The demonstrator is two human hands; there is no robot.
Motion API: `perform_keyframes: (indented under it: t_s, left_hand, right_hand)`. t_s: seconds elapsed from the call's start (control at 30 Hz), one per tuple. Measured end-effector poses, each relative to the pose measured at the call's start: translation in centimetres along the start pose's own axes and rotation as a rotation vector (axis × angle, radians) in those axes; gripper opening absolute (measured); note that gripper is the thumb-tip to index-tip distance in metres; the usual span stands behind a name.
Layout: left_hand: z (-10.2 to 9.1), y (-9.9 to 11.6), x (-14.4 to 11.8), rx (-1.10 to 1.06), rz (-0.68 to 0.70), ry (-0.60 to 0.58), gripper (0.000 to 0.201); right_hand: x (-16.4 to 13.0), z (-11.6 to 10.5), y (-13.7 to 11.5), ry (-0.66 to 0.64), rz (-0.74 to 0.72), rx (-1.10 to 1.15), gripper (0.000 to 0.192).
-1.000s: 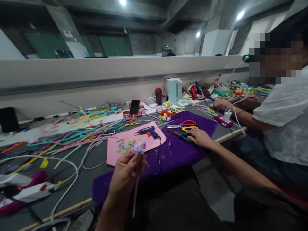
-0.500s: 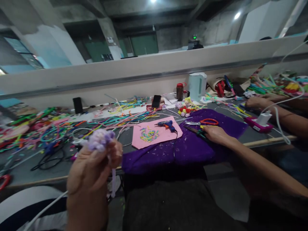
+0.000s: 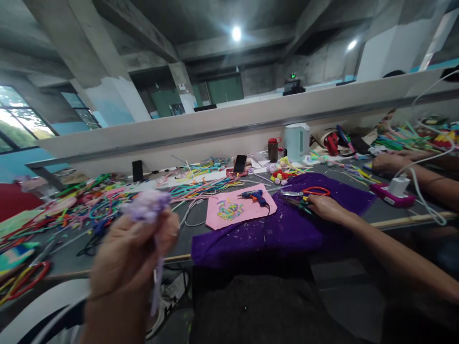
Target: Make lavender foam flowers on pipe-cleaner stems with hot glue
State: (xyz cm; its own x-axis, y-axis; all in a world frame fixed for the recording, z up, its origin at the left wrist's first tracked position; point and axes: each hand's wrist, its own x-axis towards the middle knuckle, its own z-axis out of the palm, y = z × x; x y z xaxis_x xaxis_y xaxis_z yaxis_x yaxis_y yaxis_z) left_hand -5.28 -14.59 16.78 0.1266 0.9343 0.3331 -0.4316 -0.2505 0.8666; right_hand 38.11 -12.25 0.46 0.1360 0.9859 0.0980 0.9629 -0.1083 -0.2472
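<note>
My left hand [image 3: 129, 260] is raised close to the camera and grips a lilac pipe-cleaner flower [image 3: 146, 206] by its stem, which hangs down below the fingers. My right hand [image 3: 324, 208] rests far out on the purple cloth [image 3: 279, 229], its fingers on green-handled pliers [image 3: 299, 204]. Red-handled scissors [image 3: 308, 192] lie just beyond that hand. A blue glue gun [image 3: 255, 196] lies on a pink foam sheet [image 3: 238, 210] left of the scissors.
Many coloured pipe cleaners [image 3: 107, 200] cover the left of the table. A kettle [image 3: 297, 141], a jar [image 3: 273, 149] and two phones stand by the back wall. Another person's arms [image 3: 412, 169] rest on the right near a pink charger [image 3: 390, 196].
The view has swung left and up. My left hand with the lilac flower has moved left and nearer the camera. My right hand stays on the pliers.
</note>
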Motion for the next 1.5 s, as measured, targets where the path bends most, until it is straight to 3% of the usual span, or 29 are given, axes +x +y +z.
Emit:
perform_keyframes:
  t_s: [0.03,0.13,0.2,0.3,0.47,0.63,0.77,0.9,1.0,1.2,1.4,1.5]
  left_hand:
    - [0.6,-1.6,0.1,0.066,-0.088,-0.095,0.018]
    - [1.7,-6.2,0.1,0.05,-0.253,-0.08,0.021]
    - [2.2,-8.9,-0.3,-0.02,-0.33,-0.129,0.022]
    - [2.9,-12.1,-1.3,-0.081,-0.398,-0.191,0.022]
    - [3.1,-15.5,-3.1,-0.036,-0.398,-0.286,0.024]
    - [1.4,-16.2,-3.9,-0.022,-0.358,-0.283,0.025]
    - [0.4,-16.6,-4.1,-0.018,-0.361,-0.288,0.024]
    - [0.2,-17.3,-4.6,-0.043,-0.454,-0.362,0.021]
    - [0.3,-17.8,-5.0,-0.046,-0.499,-0.372,0.022]
    - [0.2,-17.5,-4.9,-0.045,-0.454,-0.193,0.024]
    - [-0.6,-17.5,-4.6,-0.019,-0.383,-0.16,0.023]
    - [-0.9,-18.1,-4.5,-0.035,-0.387,-0.16,0.02]
  right_hand:
    - [-0.2,-0.4,0.1,0.02,0.004,0.037,0.02]
    - [-1.5,-1.4,-0.2,0.073,-0.006,0.184,0.023]
    - [-2.8,-1.5,-1.2,0.074,0.007,0.487,0.026]
    - [-4.9,-0.8,-4.0,-0.041,0.083,1.035,0.031]
    - [-7.2,2.1,-10.7,-0.287,-0.006,1.307,0.029]
    - [-7.5,5.3,-15.6,-0.438,-0.006,1.448,0.029]
    - [-7.5,6.8,-16.5,-0.517,0.057,1.49,0.03]
    - [-7.8,7.2,-16.5,-0.565,-0.066,1.325,0.025]
    - [-8.0,7.3,-16.6,-0.525,-0.155,1.265,0.019]
    - [-8.7,7.0,-16.7,-0.516,-0.039,1.432,0.03]
    - [-9.3,7.5,-17.5,-0.35,-0.313,1.133,0.028]
    - [-9.0,7.9,-18.5,-0.313,-0.326,1.14,0.02]
